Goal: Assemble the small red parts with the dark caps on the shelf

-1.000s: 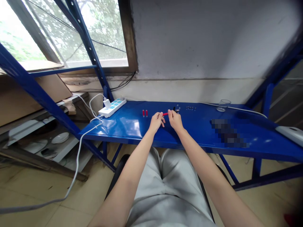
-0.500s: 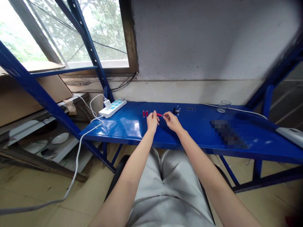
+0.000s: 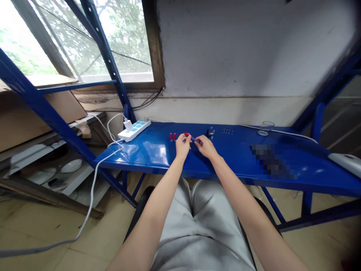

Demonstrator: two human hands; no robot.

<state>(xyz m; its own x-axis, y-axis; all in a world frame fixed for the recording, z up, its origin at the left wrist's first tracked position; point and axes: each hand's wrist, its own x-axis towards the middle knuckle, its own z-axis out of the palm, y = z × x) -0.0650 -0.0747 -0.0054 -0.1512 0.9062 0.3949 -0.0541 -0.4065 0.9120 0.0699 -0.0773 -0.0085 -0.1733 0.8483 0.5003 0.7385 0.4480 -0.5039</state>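
Left grip [image 3: 182, 146]: my thumb and fingers pinched shut on a small, glossy red cylindrical piece [image 3: 187, 134], its red end poking out beyond my fingertips.
Right grip [image 3: 205, 146]: fingertips closed on a slim, translucent bluish part [image 3: 192, 139] that spans the short gap from my left grip; too small to tell how it joins the red.
Red pair: two short red cylinders with pale lower ends [image 3: 173, 137], side by side, just left of my left grip; standing or lying, can't tell.
Black piece: a small dark block [image 3: 208, 132], just beyond my right grip, tiny clear bits [image 3: 212, 131] close by it.
Metal bits: a loose row of tiny grey pieces [image 3: 228, 131], farther right and beyond my right grip.
Glass: a clear round cup [image 3: 266, 128], well right of both grips, near the wall.
Pixelated patch: a dark, long item [image 3: 272, 161], right of my right grip and nearer me; detail masked.
Power strip: white with blue sockets [image 3: 134, 129], well left of my left grip.
Tabletop: glossy blue metal [image 3: 234, 152], under both grips.
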